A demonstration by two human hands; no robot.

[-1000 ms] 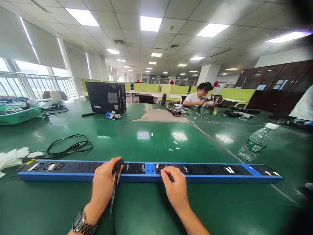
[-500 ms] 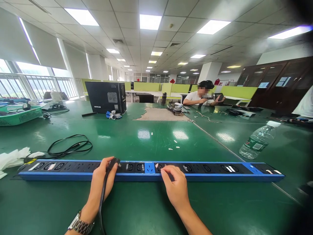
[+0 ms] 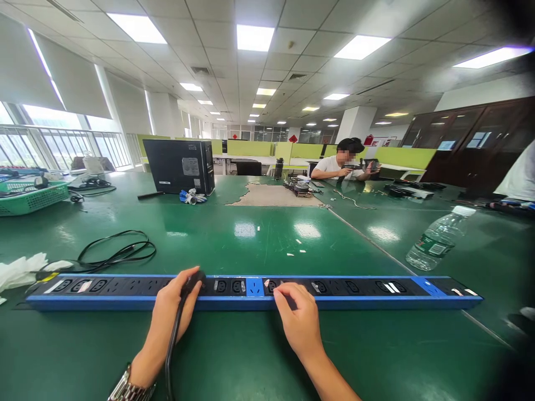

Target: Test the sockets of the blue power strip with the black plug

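Observation:
A long blue and black power strip (image 3: 368, 295) lies across the green table (image 3: 251, 239) just in front of me. My left hand (image 3: 169, 312) grips a black plug (image 3: 193, 278) pressed onto the strip left of its middle. The plug's black cable (image 3: 170, 356) runs back under my wrist toward me. My right hand (image 3: 298, 320) rests flat on the strip to the right of the blue centre socket (image 3: 254, 287), fingers bent over its near edge, holding it down.
A coiled black cable (image 3: 117, 253) and white cloth (image 3: 20, 268) lie at the left. A water bottle (image 3: 438, 239) lies at the right. A black computer case (image 3: 179, 166) and green basket (image 3: 33, 196) stand farther back. A person sits at the far table (image 3: 346, 161).
My left hand slid left along the strip with the plug, then stayed there. The cable shifted with it. My right hand stayed put.

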